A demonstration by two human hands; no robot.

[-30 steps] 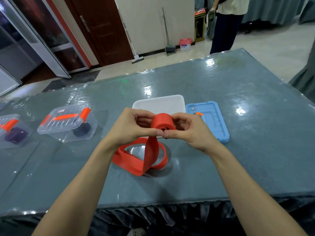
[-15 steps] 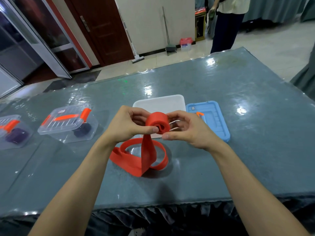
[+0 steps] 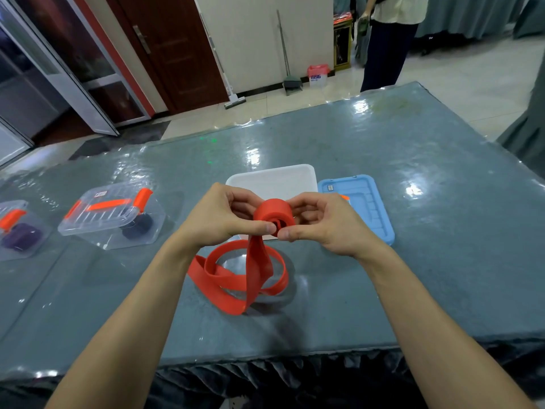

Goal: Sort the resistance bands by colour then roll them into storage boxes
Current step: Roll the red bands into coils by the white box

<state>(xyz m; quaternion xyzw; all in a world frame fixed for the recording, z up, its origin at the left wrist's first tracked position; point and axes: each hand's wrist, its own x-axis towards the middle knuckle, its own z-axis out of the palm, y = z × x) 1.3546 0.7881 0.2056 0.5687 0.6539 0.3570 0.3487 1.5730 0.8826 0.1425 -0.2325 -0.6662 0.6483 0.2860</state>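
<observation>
A small white floor bin with a pink liner (image 3: 318, 76) carries blue digits, seemingly "1996". The red-and-white sticker (image 3: 101, 193) on the clear plastic storage box (image 3: 118, 231) and the white sticker (image 3: 330, 188) on the flat blue plastic lid (image 3: 371, 211) are too small to read

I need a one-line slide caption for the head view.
Left hand and right hand pinch a half-rolled red band over the table; white box and blue lid behind.
</observation>
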